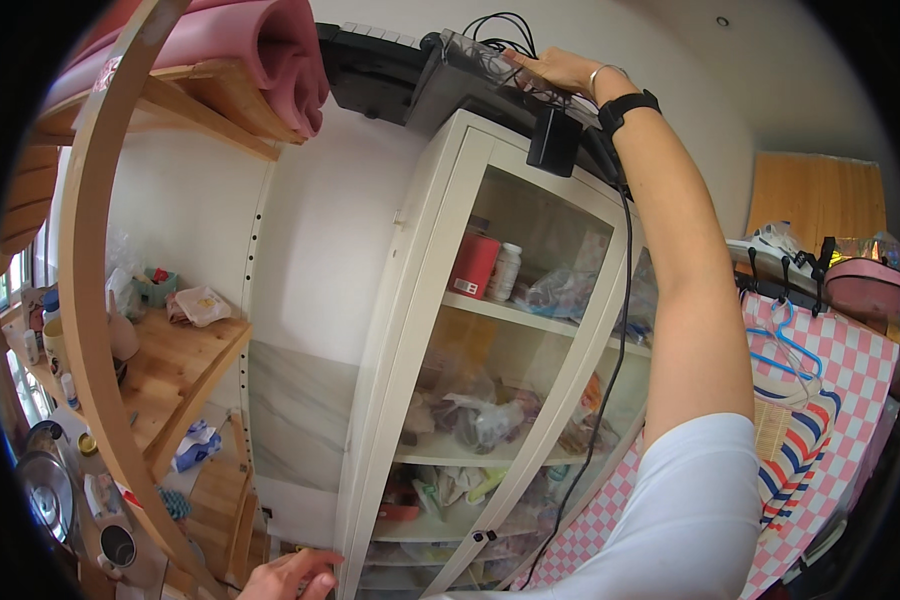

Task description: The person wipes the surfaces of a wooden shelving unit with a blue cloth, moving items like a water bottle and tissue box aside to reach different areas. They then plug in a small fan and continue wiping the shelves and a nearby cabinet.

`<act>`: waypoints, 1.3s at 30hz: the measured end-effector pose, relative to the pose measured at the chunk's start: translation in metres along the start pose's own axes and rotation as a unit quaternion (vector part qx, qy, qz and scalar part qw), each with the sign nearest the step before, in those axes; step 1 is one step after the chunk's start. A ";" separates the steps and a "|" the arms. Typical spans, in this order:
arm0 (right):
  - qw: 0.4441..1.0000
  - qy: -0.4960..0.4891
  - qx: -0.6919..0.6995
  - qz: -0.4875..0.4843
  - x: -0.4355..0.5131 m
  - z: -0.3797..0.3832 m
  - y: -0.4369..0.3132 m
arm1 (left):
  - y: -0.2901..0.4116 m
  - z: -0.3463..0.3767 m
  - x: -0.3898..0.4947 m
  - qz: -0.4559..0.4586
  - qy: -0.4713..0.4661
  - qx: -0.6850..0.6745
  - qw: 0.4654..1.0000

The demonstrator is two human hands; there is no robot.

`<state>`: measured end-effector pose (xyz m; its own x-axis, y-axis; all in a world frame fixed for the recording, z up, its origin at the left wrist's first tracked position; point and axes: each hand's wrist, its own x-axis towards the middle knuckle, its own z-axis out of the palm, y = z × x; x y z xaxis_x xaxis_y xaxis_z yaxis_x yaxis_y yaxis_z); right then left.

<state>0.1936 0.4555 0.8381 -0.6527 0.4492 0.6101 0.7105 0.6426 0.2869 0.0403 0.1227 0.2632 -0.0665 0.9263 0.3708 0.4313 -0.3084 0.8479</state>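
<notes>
My right hand is raised to the top of a white glass-door cabinet. Its fingers reach onto a clear plastic cover beside a bundle of black cable; whether they grip anything is hidden. Below that wrist, a black power adapter hangs over the cabinet's upper edge. A black cord runs down across the doors. Part of an electronic keyboard juts out left of the cabinet top. At the bottom edge, my left hand is partly cut off, its thumb apart from the forefinger, beside the cabinet's side with nothing visible in it.
A wooden shelf unit stands at left, with a rolled pink mat on top. Inside the cabinet are a red box, a white bottle and plastic bags. At right, blue hangers hang before a pink checked cloth.
</notes>
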 end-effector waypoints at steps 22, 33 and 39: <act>0.990 -0.031 0.115 -0.071 -0.008 -0.001 0.010 | 0.197 0.005 0.273 0.284 0.093 -0.052 0.953; 0.985 0.024 0.146 -0.086 -0.012 0.008 0.014 | 0.272 0.063 0.379 0.317 -0.063 -0.419 0.849; 0.953 -0.036 0.254 -0.160 -0.023 -0.013 0.033 | 0.281 0.058 0.392 0.324 0.016 -0.448 0.833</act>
<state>0.2350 0.4583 0.8428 -0.8440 0.2103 0.4934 0.2651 0.9633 0.0429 0.1876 0.4114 0.6247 -0.1111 0.5002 0.8587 -0.4580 -0.7927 0.4024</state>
